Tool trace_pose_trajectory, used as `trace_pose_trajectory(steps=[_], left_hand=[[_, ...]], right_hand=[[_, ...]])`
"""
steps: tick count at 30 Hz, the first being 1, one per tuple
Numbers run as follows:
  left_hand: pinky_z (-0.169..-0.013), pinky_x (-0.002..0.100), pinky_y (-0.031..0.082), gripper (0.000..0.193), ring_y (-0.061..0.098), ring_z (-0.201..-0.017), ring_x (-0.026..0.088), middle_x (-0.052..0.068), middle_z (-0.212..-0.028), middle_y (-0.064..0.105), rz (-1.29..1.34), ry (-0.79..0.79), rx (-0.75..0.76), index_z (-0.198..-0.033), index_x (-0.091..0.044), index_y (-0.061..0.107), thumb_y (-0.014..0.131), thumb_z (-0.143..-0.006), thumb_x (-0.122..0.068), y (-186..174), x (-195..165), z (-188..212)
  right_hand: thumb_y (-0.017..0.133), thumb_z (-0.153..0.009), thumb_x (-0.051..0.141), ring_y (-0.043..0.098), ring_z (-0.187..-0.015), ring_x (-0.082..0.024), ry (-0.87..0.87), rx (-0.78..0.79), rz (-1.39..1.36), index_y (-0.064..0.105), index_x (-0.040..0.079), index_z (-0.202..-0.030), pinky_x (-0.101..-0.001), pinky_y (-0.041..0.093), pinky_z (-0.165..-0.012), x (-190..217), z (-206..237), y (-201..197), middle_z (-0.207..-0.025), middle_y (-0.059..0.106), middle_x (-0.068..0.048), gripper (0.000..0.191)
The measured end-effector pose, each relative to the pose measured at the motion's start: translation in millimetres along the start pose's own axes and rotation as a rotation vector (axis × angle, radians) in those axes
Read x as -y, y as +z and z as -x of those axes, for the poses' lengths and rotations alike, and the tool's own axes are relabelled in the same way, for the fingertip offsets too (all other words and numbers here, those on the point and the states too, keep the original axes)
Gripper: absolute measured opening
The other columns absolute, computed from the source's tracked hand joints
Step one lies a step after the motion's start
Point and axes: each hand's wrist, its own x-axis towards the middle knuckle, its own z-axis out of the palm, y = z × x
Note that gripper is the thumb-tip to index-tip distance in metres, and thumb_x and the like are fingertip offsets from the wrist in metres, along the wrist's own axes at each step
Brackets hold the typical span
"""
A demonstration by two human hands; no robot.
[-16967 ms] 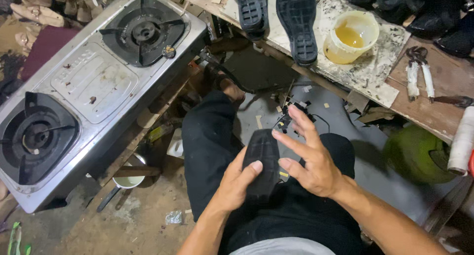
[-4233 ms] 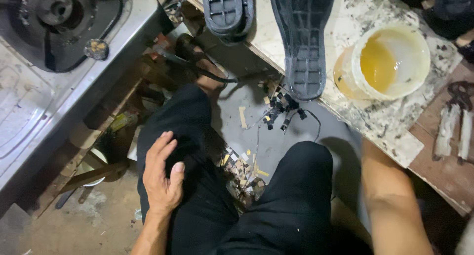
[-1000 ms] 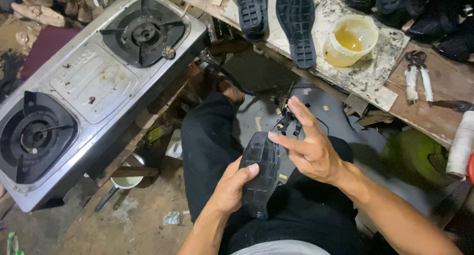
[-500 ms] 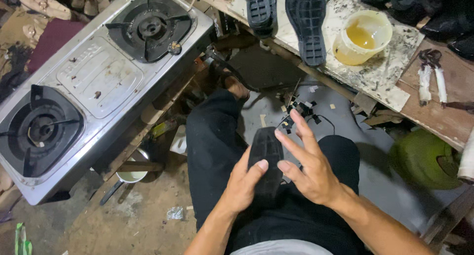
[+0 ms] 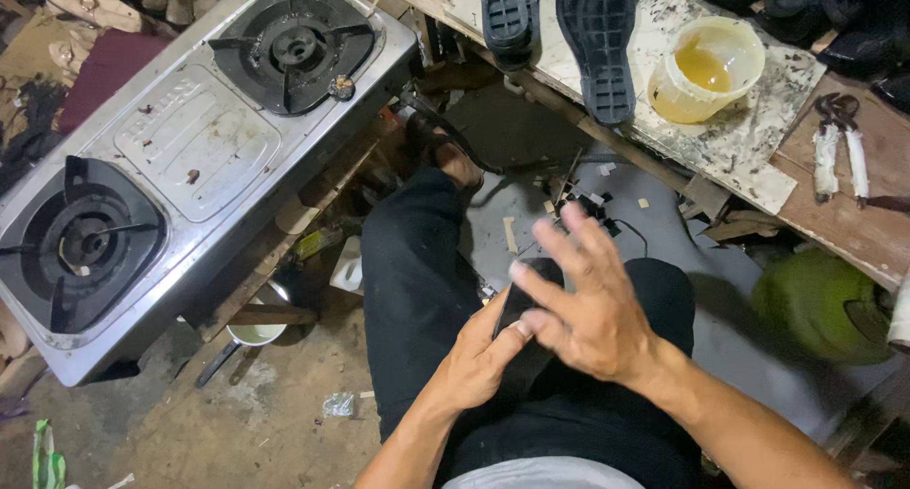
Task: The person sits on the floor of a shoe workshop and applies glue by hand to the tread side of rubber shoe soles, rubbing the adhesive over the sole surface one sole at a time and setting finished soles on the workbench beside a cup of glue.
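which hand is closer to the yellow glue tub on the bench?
Right. The right hand is raised over the black sole on the lap, below and left of the yellow tub. The left hand grips that sole lower down, farther off.

A matt black rubber shoe sole (image 5: 519, 328) with a ridged underside lies across black cloth trousers (image 5: 417, 290). The two-burner gas stove (image 5: 190, 157) is brushed metal, dull and stained, with black iron grates. The worktop (image 5: 749, 119) looks like speckled stone, rough and glue-smeared. The tub (image 5: 706, 67) on it is translucent yellowish plastic. The plank (image 5: 853, 214) beside it is bare wood.
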Motion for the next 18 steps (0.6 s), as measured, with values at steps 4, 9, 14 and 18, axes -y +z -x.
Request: trace_pose_trajectory(steps=[4,9,14,18], left_hand=[[-0.105,0.033,0.049,0.051,0.064,-0.119,0.025,0.02,-0.129,0.068,-0.034,-0.014,0.048,-0.149,0.004,0.051,0.052,-0.103,-0.018,-3.1,0.3,-0.1],[-0.107,0.034,0.047,0.055,0.06,-0.125,0.022,0.013,-0.137,0.063,0.189,-0.107,-0.131,-0.15,0.0,0.046,0.055,-0.097,-0.015,-10.1,3.7,0.6],[-0.1,0.042,0.049,0.055,0.058,-0.116,0.027,0.014,-0.13,0.061,0.726,-0.12,-0.462,-0.15,-0.001,0.047,0.057,-0.099,-0.019,-24.7,9.0,-19.2],[-0.113,0.041,0.043,0.068,0.054,-0.131,0.025,0.009,-0.143,0.055,0.831,0.01,-0.436,-0.155,-0.01,0.038,0.055,-0.099,-0.044,-30.5,10.6,-26.2]], right_hand=[[0.062,-0.096,0.034,0.033,-0.153,-0.045,0.07,-0.002,-0.04,0.074,0.013,-0.126,-0.0541,0.029,-0.126,-7.0,1.9,-0.5,-0.16,0.041,-0.019,0.039],[0.051,-0.1,0.029,0.038,-0.154,-0.042,0.295,0.05,-0.255,0.074,0.01,-0.125,-0.048,0.03,-0.125,-26.6,12.9,-3.8,-0.162,0.044,-0.023,0.039],[0.072,-0.085,0.024,0.054,-0.137,-0.036,0.389,0.244,-0.571,0.045,-0.001,-0.149,-0.0432,0.041,-0.113,2.8,48.3,23.6,-0.147,0.053,-0.025,0.073],[0.075,-0.087,0.015,0.072,-0.1,-0.018,0.675,0.27,-0.805,0.031,0.007,-0.159,-0.0295,0.056,-0.09,29.5,63.3,47.3,-0.117,0.07,-0.014,0.085]])
